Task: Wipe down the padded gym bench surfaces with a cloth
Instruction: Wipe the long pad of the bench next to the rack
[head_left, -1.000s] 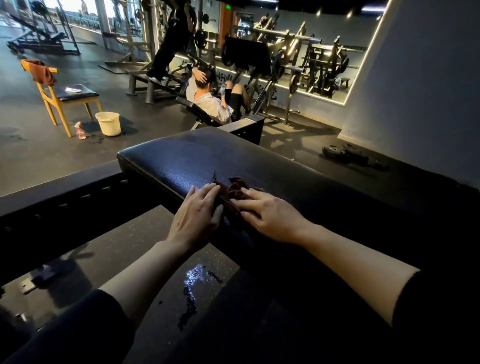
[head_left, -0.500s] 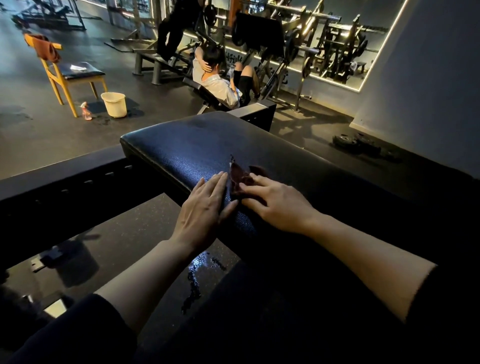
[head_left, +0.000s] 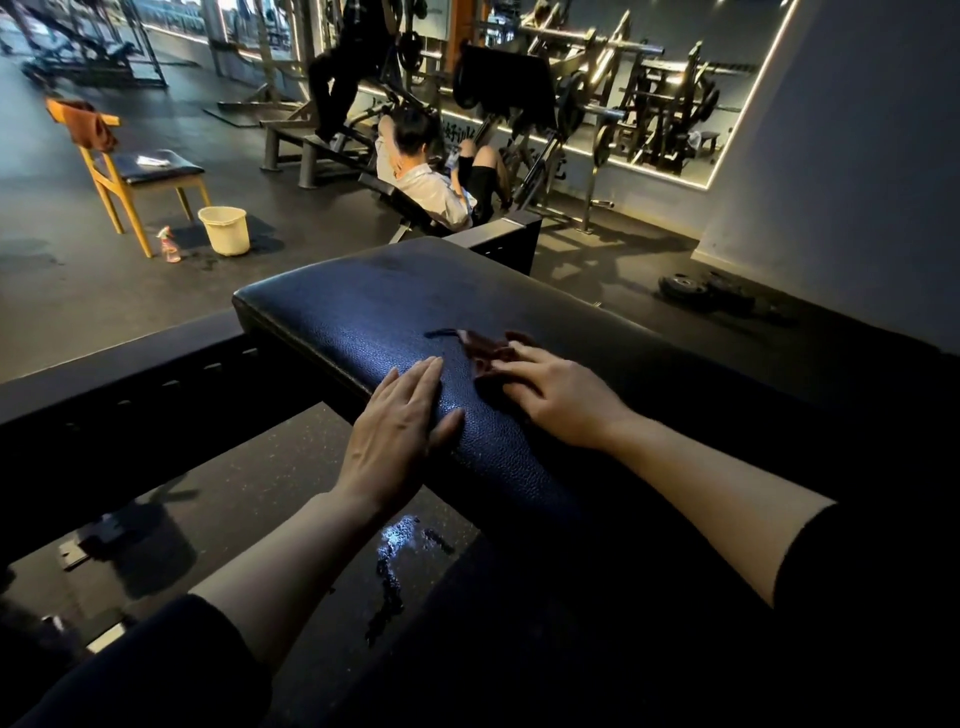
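Observation:
A black padded bench pad (head_left: 374, 312) runs from the centre toward the lower right, its leather shining wet. A small dark red cloth (head_left: 483, 349) lies on top of it. My right hand (head_left: 556, 395) lies flat on the cloth with straight fingers pressing it down. My left hand (head_left: 400, 431) rests flat on the near left edge of the pad, a short gap away from the cloth, holding nothing.
A black metal frame rail (head_left: 119, 374) crosses at left below the pad. Water pools on the floor (head_left: 395, 540) beneath. Further off stand a wooden chair (head_left: 135, 176), a white bucket (head_left: 224, 229) and a spray bottle (head_left: 169, 247). A person (head_left: 431, 182) reclines on a machine behind.
My right hand has slid the cloth forward and rightward along the pad. My left hand has come off the cloth and now lies on bare leather. The camera tilted slightly.

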